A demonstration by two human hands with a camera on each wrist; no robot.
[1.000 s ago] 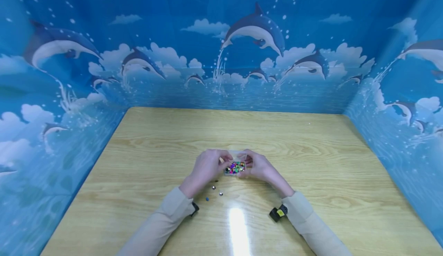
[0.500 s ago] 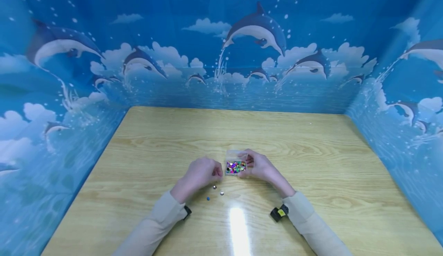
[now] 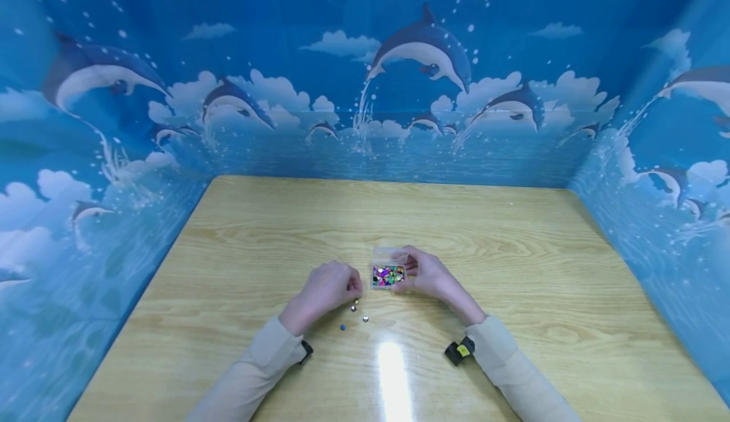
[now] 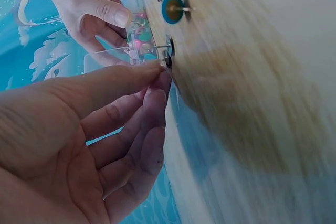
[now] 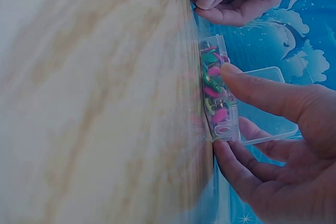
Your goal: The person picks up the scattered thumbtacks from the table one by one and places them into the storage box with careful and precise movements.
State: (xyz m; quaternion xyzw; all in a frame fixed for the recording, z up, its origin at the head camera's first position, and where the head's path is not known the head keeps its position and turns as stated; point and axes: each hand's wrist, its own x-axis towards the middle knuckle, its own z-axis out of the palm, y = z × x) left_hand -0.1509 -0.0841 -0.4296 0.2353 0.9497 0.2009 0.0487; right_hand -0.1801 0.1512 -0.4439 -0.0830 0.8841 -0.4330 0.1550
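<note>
My left hand (image 3: 327,287) is down at the table left of a small clear plastic box (image 5: 227,130), its thumb and forefinger pinching a metallic thumbtack (image 4: 167,61). Two more silvery thumbtacks and a blue thumbtack (image 4: 173,9) lie close by, points up in the left wrist view. My right hand (image 3: 424,273) holds the box at its right side, thumb on the near edge and fingers behind. Colourful thumbtacks (image 3: 388,275) fill the box. Its hinged clear lid (image 5: 268,103) stands open on the far side, partly behind the right fingers.
The wood-grain table (image 3: 274,219) extends around both hands. A blue curtain (image 3: 342,16) printed with dolphins encloses its back and sides. Bright glare (image 3: 393,377) lies on the tabletop nearer the body. Dark wrist devices sit at both cuffs.
My left hand has left the box, moving left and toward the body to a thumbtack on the table. The right hand has stayed on the box.
</note>
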